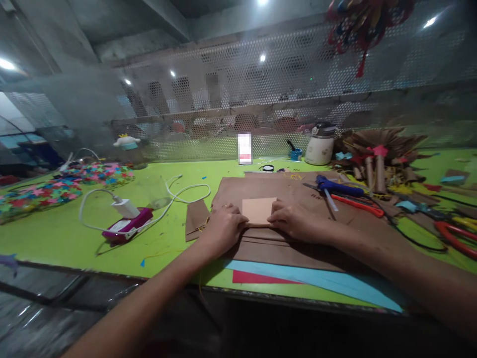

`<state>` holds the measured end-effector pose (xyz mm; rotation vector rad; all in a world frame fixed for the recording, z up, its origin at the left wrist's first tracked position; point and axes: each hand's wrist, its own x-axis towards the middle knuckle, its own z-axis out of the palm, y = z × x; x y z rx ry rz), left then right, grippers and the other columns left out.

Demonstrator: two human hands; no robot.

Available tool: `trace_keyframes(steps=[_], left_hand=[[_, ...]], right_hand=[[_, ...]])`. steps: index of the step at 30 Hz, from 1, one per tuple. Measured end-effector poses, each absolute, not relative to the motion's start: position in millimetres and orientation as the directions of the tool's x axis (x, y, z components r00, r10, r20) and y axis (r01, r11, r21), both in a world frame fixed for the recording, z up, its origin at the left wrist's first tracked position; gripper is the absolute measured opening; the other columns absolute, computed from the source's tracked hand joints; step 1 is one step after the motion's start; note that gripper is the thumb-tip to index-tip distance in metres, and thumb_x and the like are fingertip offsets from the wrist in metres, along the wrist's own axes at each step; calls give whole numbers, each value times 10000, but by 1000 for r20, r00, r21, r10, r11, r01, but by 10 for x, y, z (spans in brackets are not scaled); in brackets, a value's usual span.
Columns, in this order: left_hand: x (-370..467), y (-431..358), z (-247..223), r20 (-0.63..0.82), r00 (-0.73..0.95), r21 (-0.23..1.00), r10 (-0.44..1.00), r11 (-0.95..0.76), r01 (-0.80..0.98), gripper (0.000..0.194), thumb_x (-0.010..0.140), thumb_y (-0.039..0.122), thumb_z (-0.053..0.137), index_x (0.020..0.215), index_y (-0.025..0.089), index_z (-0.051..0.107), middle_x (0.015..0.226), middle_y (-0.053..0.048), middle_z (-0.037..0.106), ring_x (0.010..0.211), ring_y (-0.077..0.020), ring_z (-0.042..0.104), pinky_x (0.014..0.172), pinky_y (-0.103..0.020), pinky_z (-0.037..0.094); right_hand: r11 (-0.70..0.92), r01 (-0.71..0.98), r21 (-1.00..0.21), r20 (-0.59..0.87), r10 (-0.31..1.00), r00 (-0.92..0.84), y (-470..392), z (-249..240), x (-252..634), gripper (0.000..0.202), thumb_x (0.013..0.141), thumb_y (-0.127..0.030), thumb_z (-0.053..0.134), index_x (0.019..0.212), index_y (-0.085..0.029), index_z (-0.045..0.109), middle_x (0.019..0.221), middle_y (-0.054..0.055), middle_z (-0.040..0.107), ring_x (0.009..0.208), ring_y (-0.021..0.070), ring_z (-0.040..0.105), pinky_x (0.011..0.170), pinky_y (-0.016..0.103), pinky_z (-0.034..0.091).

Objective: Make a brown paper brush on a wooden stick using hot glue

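Between my two hands lies a small light-tan sheet of paper (257, 210), its near edge folded or rolled into a narrow strip. My left hand (226, 226) pinches the near left corner, fingers pressed together. At the near right corner, my right hand (288, 219) grips the same edge with curled fingers. Underneath is a stack of larger brown paper (231, 191). A small folded brown paper piece (196, 219) with yellow string rests just left of my left hand. Beyond my right hand lie a blue glue gun (341, 188) and red-handled scissors (367, 205).
Light-blue paper (283, 272) and red paper (257, 277) stick out near the table's front edge. A purple power strip (128, 226) with a white cable sits left. Colourful paper stars (40, 194), a white jug (319, 146) and brown paper fans (383, 149) stand farther back.
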<state>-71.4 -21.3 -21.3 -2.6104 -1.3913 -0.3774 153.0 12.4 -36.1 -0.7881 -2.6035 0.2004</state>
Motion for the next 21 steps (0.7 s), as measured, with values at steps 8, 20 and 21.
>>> trace_keyframes(steps=[8, 20, 21], left_hand=[[-643, -265, -251, 322, 497, -124, 806, -485, 866, 324, 877, 264, 394, 793, 180, 695, 810, -93, 556, 814, -219, 469, 710, -335, 357], [-655, -211, -311, 389, 427, 34, 817, -475, 879, 268, 874, 243, 404, 928, 177, 658, 811, -76, 575, 791, -191, 513, 683, -295, 372], [-650, -229, -307, 392, 443, 14, 807, -486, 874, 276, 877, 237, 397, 879, 173, 666, 807, -78, 573, 787, -189, 509, 687, -297, 371]], right_hand=[[772, 555, -309, 295, 633, -716, 179, -341, 1551, 214, 845, -196, 480, 859, -138, 685, 786, 82, 602, 728, 153, 540, 652, 249, 388], [785, 603, -140, 277, 616, -737, 94, -299, 1568, 264, 857, -175, 440, 702, -144, 652, 791, 79, 583, 713, 138, 516, 643, 233, 356], [782, 608, -140, 271, 621, -736, 88, -293, 1567, 268, 859, -173, 433, 699, -142, 646, 793, 77, 577, 706, 134, 511, 637, 229, 352]])
